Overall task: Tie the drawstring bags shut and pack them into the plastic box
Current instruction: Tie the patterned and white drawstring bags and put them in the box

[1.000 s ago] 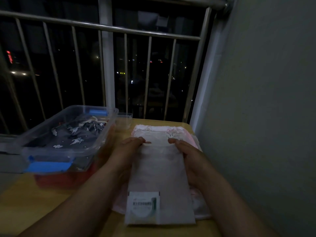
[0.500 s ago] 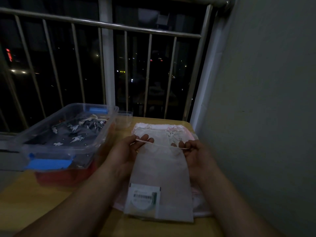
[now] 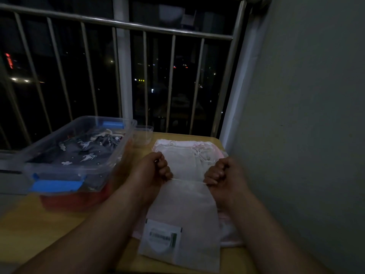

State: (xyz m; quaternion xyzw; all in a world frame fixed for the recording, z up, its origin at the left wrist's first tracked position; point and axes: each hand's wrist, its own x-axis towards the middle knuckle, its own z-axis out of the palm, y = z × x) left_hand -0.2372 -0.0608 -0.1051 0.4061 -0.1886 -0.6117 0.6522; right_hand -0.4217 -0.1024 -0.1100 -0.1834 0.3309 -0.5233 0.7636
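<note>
A yellowish wooden surface [image 3: 49, 224] is standing in a dim corner, its far edge sitting against a metal railing [image 3: 118, 22] and its right side lying close to a plain grey wall [image 3: 306, 115]. Beyond the bars the night is showing black, with scattered city lights glowing small and blurred.

A white drawstring bag [image 3: 187, 214] is lying flat on the right part of the surface, its mouth pointing toward the railing and a printed label card [image 3: 162, 237] showing at its near left corner. It is resting on a pile of pale pink bags [image 3: 231, 234], whose edges are sticking out past it on the far side and to the right.

The left hand [image 3: 153, 171] and the right hand [image 3: 223, 175] are both hovering over the bag's upper part, fingers curled into fists, each one gripping an end of the thin drawstring [image 3: 187, 179], which is running taut and straight between them.

To the left, a clear plastic box [image 3: 59, 169] with blue latches is sitting open on something red [image 3: 69, 202]. A dark bag with white animal prints [image 3: 85, 155] is lying inside it. A small clear cup [image 3: 143, 135] is standing just beside the box's far right corner, near the railing.
</note>
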